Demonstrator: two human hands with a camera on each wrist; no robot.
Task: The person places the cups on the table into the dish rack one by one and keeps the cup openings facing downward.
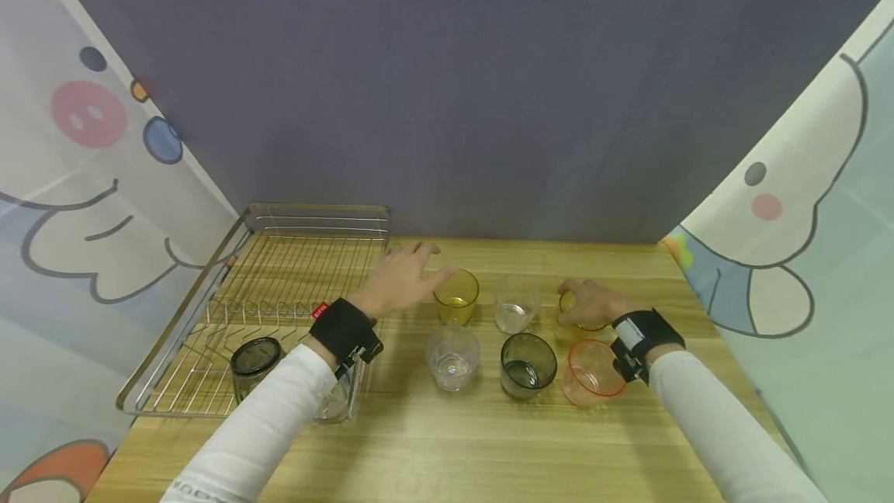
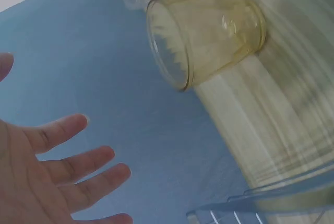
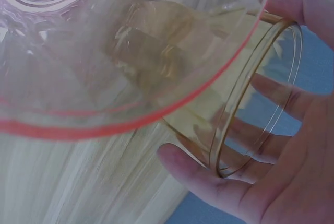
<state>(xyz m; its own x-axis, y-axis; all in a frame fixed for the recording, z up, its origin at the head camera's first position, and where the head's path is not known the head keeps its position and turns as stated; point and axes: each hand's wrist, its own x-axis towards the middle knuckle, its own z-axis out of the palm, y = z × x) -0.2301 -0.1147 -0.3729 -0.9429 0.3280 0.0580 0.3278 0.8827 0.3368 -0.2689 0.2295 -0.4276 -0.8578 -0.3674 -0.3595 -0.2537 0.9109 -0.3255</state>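
Currently, I am watching the right hand (image 1: 589,304) gripping an amber glass (image 3: 229,96) around its rim, a red-rimmed glass (image 1: 594,388) standing close beside it; the left hand (image 1: 400,278) is hovering empty, fingers spread, near a yellow glass (image 1: 456,303).

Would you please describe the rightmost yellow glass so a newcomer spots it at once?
On the wooden table, right of the wire rack, find the red-rimmed glass. Just beyond is the yellow glass: unlike the other yellow glass, it has the right hand curled round its rim.
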